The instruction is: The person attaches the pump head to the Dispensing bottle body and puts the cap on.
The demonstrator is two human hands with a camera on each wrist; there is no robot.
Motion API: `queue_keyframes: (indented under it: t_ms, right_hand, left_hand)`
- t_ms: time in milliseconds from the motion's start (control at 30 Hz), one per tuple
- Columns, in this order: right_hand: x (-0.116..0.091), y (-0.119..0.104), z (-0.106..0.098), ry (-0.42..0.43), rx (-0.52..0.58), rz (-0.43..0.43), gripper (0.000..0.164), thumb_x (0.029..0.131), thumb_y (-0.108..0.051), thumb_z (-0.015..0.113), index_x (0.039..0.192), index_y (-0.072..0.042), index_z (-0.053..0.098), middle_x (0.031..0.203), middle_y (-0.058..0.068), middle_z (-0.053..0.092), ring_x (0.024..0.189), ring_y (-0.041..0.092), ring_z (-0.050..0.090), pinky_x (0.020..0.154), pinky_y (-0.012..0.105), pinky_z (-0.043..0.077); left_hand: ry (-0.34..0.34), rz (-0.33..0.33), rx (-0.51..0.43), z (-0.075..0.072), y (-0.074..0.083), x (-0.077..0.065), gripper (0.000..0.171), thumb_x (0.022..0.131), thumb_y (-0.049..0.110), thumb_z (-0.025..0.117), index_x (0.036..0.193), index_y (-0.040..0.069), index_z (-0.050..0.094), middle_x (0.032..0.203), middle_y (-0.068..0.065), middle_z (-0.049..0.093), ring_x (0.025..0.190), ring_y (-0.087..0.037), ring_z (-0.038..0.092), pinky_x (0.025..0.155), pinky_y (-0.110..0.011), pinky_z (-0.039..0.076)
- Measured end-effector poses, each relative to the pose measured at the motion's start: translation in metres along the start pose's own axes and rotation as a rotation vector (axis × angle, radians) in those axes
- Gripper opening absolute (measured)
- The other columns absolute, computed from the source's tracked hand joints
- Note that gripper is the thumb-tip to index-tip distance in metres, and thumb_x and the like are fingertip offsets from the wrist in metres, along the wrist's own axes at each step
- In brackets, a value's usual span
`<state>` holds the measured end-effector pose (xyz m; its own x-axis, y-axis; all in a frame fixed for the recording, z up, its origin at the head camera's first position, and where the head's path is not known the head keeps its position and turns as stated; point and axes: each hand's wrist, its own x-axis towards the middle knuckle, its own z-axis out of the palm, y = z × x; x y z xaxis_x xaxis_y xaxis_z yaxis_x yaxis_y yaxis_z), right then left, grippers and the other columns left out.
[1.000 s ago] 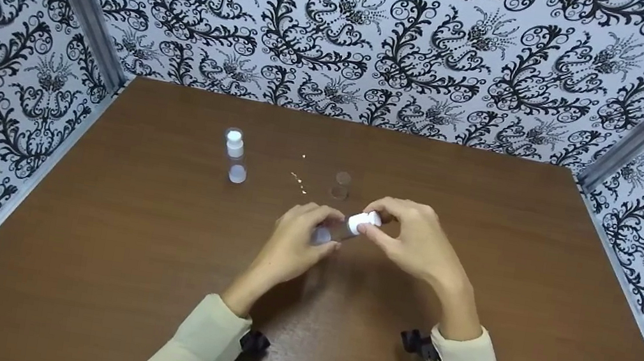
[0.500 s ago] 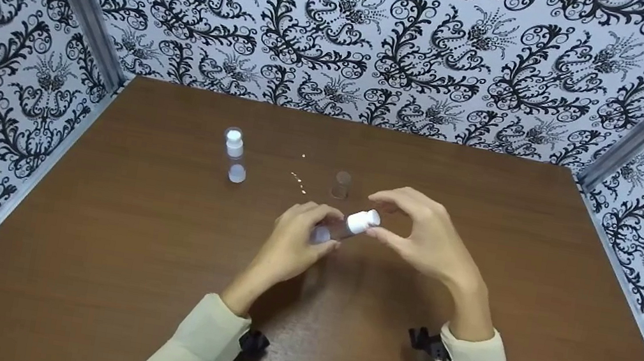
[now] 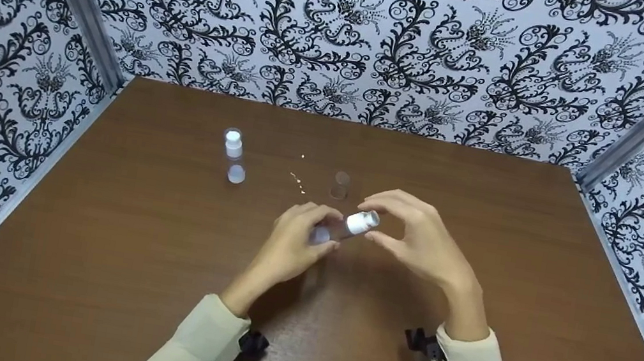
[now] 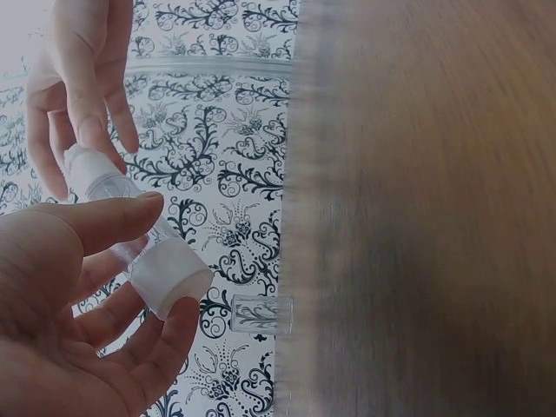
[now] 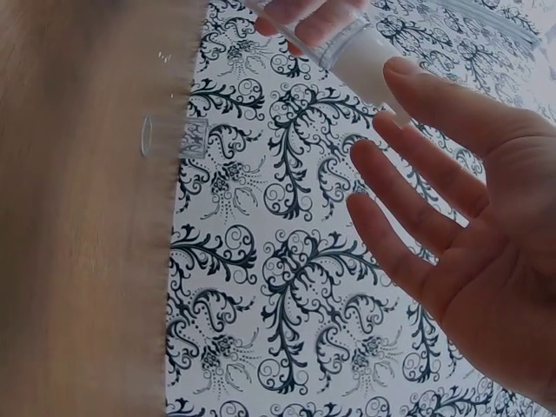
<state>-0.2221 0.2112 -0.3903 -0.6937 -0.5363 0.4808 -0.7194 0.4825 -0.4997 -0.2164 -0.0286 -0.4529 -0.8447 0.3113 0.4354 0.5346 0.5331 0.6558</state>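
My left hand [image 3: 298, 241] grips the lower part of a clear pump bottle [image 3: 358, 222] with a white collar and white base. The bottle is tilted, its pump end up and to the right. In the left wrist view the thumb of my left hand [image 4: 78, 295] lies along the clear body, with fingers under the white base [image 4: 169, 269]. My right hand [image 3: 425, 242] is spread around the pump end, fingers apart and gently bent. The right wrist view shows the thumb of my right hand [image 5: 486, 208] right at the white collar [image 5: 363, 62], the other fingers off it.
A clear cap [image 3: 340, 186] stands on the brown table [image 3: 127, 227] just beyond the hands. Farther left stands a second clear and white pump bottle [image 3: 234, 157]. Several tiny light specks [image 3: 298, 182] lie between them. Patterned walls [image 3: 346, 29] enclose the back and sides.
My right hand has let go of the white pump end and its fingers have spread, then come slightly nearer again. The left hand and the bottle have hardly moved.
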Motion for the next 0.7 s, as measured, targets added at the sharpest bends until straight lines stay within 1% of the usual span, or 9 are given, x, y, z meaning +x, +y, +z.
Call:
queue_keyframes:
  t_ms: [133,200,400,500,700]
  right_hand:
    - [0.0007,0.0010,0.0029,-0.009,0.007,-0.015,0.040,0.082,0.001,0.089,0.120,-0.008,0.077,0.120,-0.002,0.074,0.114,0.015,0.068,0.102,0.035,0.054]
    - [0.0008,0.0011,0.0043,-0.014,0.007,-0.018,0.039,0.083,0.001,0.089,0.118,-0.008,0.077,0.119,-0.002,0.074,0.113,0.015,0.068,0.101,0.037,0.055]
    - [0.0007,0.0018,0.0076,-0.032,-0.010,-0.018,0.033,0.086,0.001,0.086,0.116,-0.011,0.078,0.114,-0.004,0.076,0.109,0.015,0.069,0.096,0.044,0.057]
    - [0.0012,0.0015,0.0081,-0.034,-0.017,-0.012,0.031,0.088,0.000,0.085,0.116,-0.011,0.079,0.112,-0.003,0.076,0.107,0.015,0.069,0.095,0.043,0.057]
    - [0.0018,0.0012,0.0097,-0.037,-0.054,0.015,0.027,0.090,-0.005,0.084,0.116,-0.011,0.079,0.109,-0.003,0.076,0.103,0.012,0.069,0.092,0.035,0.056]
  left_hand:
    - [-0.003,0.000,0.002,0.0000,-0.0003,0.0006,0.036,0.085,0.013,0.090,0.118,0.010,0.075,0.108,-0.006,0.074,0.099,-0.025,0.066,0.090,-0.045,0.051]
    - [-0.008,-0.004,0.001,-0.0004,0.0000,0.0008,0.036,0.085,0.014,0.090,0.118,0.010,0.075,0.108,-0.006,0.074,0.100,-0.025,0.066,0.091,-0.045,0.051]
    - [-0.031,-0.025,-0.018,-0.0011,0.0011,0.0001,0.038,0.086,0.012,0.090,0.120,0.011,0.074,0.112,-0.004,0.074,0.105,-0.024,0.067,0.097,-0.046,0.049]
    - [-0.028,-0.022,-0.014,-0.0010,0.0011,0.0002,0.038,0.085,0.011,0.090,0.120,0.011,0.074,0.112,-0.004,0.074,0.104,-0.024,0.068,0.097,-0.046,0.049]
    - [-0.006,-0.008,-0.008,-0.0004,0.0002,0.0002,0.037,0.084,0.010,0.091,0.118,0.010,0.075,0.109,-0.005,0.074,0.102,-0.024,0.068,0.095,-0.046,0.050]
